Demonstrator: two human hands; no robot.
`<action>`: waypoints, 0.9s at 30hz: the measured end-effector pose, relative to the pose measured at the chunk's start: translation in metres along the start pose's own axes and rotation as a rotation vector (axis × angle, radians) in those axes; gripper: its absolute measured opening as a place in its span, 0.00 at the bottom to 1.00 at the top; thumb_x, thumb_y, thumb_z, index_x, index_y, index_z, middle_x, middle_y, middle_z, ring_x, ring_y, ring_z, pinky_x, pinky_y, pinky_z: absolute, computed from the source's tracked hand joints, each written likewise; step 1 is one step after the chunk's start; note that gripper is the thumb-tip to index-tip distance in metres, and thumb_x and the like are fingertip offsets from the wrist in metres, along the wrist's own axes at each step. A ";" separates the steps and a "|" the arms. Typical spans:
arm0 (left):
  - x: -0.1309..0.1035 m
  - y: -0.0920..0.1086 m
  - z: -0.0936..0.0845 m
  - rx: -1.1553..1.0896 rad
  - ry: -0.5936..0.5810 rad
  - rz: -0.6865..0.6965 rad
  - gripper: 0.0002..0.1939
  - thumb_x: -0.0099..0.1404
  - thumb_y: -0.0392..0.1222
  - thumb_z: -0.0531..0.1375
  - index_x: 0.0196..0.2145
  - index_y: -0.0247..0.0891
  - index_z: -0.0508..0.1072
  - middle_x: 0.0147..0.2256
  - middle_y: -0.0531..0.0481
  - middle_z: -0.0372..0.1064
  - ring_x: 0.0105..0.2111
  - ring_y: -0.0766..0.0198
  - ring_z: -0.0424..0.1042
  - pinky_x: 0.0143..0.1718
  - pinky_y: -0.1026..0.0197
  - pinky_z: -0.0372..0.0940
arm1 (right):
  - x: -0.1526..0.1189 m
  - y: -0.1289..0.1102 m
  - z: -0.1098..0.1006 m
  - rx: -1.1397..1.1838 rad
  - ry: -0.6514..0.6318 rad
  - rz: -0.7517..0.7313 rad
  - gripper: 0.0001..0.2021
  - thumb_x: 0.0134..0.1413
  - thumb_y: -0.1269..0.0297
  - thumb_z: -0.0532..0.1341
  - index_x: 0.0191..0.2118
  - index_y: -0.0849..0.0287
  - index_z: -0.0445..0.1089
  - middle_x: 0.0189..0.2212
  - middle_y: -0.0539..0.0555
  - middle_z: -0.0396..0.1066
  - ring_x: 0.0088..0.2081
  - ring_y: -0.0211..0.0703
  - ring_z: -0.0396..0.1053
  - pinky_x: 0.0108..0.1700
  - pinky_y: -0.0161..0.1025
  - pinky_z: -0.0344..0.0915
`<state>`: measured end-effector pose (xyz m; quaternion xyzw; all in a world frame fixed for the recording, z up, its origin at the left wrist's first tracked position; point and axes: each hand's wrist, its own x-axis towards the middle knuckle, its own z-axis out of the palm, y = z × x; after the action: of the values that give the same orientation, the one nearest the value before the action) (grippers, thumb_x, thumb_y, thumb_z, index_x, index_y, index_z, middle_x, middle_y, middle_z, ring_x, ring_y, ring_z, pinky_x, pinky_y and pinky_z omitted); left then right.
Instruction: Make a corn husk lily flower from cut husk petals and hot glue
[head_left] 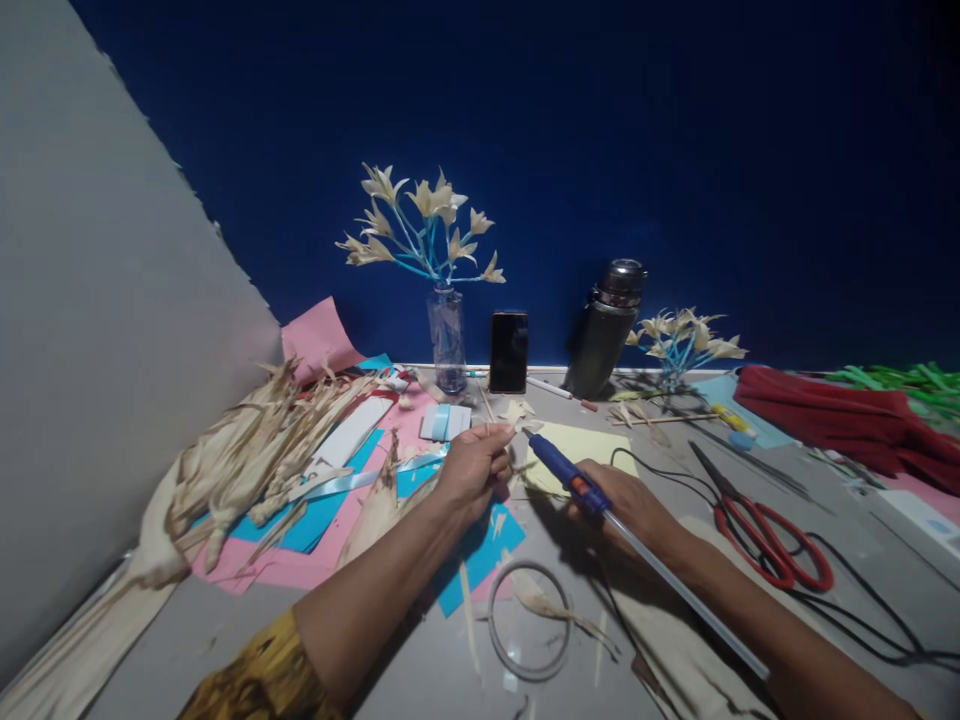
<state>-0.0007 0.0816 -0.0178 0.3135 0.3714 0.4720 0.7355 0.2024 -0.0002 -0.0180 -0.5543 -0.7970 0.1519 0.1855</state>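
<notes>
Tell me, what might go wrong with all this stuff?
The blue glue gun in the right hand points toward the left hand; if it's hot, a burn is possible. A black cord runs beside the red-handled scissors, so it could perhaps snag. The clear bottle holds spreading flowers, so a bump might tip it.

Left hand [474, 467] pinching — right hand [636, 503] curled — forearms [384, 592] extended.

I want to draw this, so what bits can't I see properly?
In the head view:
Handle of the glue gun: hidden by the right hand.
Anything pinched by the left hand: too small, partly covered by the hand.
Green strips and black cable: both cut off by the right edge.
</notes>
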 end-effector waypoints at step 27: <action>0.000 -0.004 -0.001 0.009 -0.005 -0.020 0.14 0.50 0.38 0.71 0.26 0.34 0.68 0.15 0.63 0.51 0.13 0.78 0.47 0.17 0.70 0.46 | 0.001 0.006 0.005 -0.028 -0.025 0.068 0.07 0.59 0.58 0.57 0.34 0.55 0.65 0.28 0.52 0.71 0.31 0.45 0.67 0.33 0.36 0.53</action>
<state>0.0006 0.0806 -0.0217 0.3143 0.3750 0.4624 0.7395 0.2047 0.0028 -0.0250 -0.5818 -0.7819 0.1539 0.1626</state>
